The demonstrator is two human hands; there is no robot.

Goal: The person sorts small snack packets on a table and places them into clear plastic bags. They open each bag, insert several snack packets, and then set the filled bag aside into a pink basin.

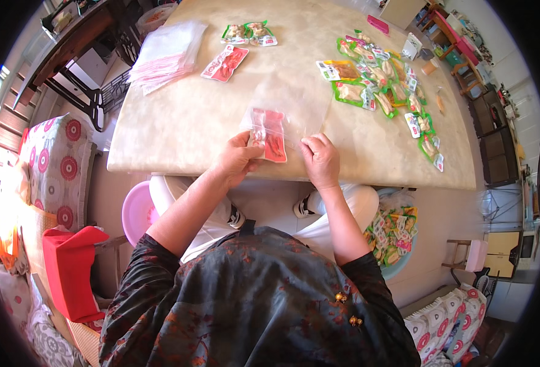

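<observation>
Close to the table's near edge, my left hand (240,160) grips a red-and-clear snack packet (268,129) by its lower left side. A clear plastic bag (303,110) spreads around and beyond the packet; whether the packet is inside it or beneath it I cannot tell. My right hand (320,160) is closed with fingers pinched at the bag's near right edge. Farther off lie another red packet (225,63) and two green-edged packets (249,33). To the left of these is a stack of clear bags with pink edges (169,55).
Many green-edged packets (380,73) are spread over the right side of the table (178,134). On the floor, a blue tub (387,275) of packets stands right of my knee, a pink basin (136,208) left. A red cloth (71,272) hangs at far left.
</observation>
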